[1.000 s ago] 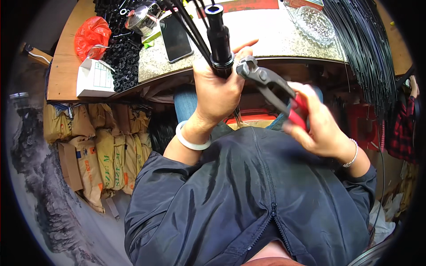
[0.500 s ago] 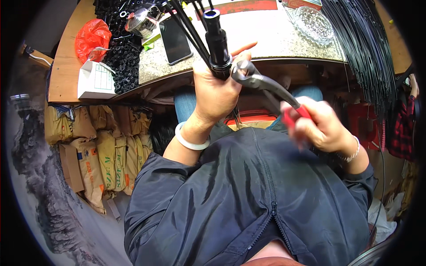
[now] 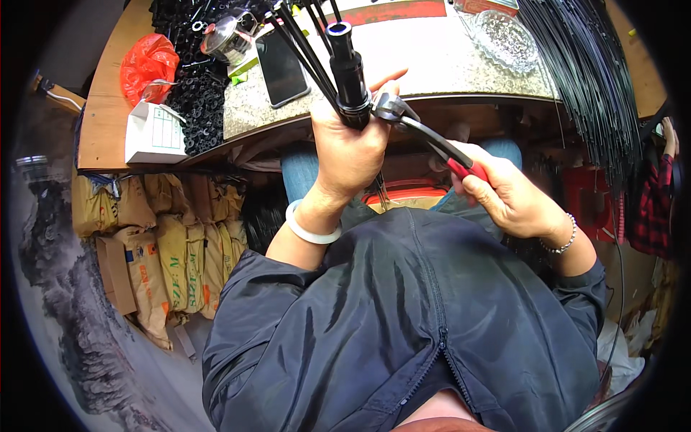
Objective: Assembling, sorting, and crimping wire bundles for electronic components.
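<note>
Red bag (image 3: pixel 147 66), phone (image 3: pixel 282 69), glass dish (image 3: pixel 504 37), stacked sacks (image 3: pixel 155 248).

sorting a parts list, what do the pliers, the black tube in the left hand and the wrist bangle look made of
Pliers: bare grey metal jaws and arms, dull sheen; red grips look like plastic or rubber.
Black tube: probably moulded plastic, semi-gloss with stepped collars, though coated metal is possible.
Bangle on the left hand: smooth, pale and slightly translucent, so jade-like stone, glass or resin; cannot tell which.
</note>
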The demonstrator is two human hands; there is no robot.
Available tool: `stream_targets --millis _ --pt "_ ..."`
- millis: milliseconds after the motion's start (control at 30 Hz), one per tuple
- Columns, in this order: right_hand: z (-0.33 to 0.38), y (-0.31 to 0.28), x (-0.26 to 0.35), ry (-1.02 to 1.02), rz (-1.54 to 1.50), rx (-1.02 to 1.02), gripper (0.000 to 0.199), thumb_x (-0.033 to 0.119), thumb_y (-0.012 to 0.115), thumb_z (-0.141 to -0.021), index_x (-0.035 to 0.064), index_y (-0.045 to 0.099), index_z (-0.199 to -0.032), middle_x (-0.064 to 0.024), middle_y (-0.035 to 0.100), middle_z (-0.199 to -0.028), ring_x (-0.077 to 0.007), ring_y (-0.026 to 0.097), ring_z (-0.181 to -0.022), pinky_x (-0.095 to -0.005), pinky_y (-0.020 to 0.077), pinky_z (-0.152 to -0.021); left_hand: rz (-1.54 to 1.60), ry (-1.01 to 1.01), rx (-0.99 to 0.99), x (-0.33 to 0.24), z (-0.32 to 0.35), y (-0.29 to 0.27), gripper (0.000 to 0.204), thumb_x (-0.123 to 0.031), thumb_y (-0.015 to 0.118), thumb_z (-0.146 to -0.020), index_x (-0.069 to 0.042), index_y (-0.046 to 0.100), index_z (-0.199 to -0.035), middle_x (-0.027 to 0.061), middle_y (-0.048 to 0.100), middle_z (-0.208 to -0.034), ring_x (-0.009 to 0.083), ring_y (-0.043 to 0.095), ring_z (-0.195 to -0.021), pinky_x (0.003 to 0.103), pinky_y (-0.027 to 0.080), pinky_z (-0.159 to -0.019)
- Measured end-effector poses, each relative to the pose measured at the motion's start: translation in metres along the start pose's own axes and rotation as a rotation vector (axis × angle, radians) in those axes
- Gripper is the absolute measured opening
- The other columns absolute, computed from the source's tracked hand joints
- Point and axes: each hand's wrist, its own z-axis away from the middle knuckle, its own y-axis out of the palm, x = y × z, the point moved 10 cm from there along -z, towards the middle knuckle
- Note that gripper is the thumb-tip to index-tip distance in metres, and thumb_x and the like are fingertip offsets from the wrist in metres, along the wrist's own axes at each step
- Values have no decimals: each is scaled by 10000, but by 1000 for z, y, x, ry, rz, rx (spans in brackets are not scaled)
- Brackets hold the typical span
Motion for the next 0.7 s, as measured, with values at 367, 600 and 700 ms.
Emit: stream_targets --millis 367,600,700 --pt "-17 -75 -36 108 243 -322 185 208 601 -830 31 549 -809 -53 550 -639 -154 569 -617 -313 447 -568 -153 78 -35 -5 -1 -8 235 -30 490 -906 70 562 -1107 -77 413 -545 -1 355 -412 167 270 -381" --pt "-43 -235 -58 476 1156 -593 193 181 582 -739 65 643 -881 -147 655 -857 -301 648 -812 -411 512 -676 -174 109 -7 -13 6 0 227 -45 460 -923 43 566 -1104 -79 398 -611 -20 285 -456 147 220 -396" --pt "-44 -242 -49 504 1135 -561 228 173 577 -730 29 671 -880 -153 663 -926 -272 656 -858 -393 520 -722 -338 181 -25 -20 6 -7 234 -60 455 -926 34 567 -1109 -77 388 -609 -18 266 -462 159 192 -400"
